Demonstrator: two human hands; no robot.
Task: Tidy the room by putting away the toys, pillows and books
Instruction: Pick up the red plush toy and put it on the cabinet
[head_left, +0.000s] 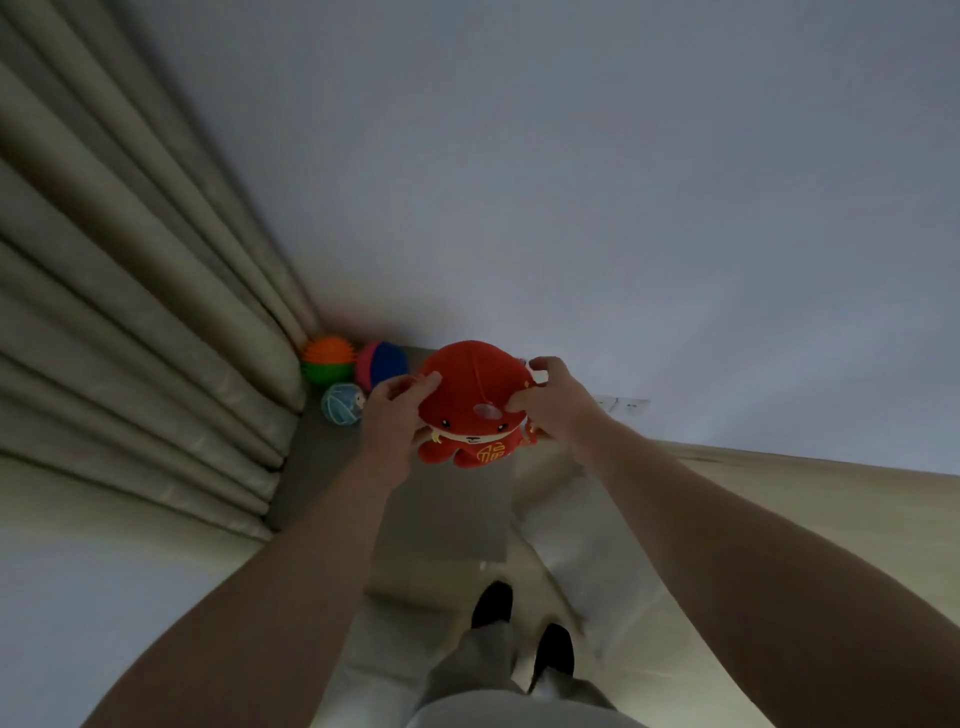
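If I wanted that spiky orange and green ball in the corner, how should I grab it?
Probably from above, round the spiky ball at its orange top: the curtain crowds its left, the blue and pink ball its right, the wall stands behind.

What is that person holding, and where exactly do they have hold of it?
A red plush toy, held up between both hands. The left hand grips the side of its head on the picture's left, and the right hand grips the opposite side.
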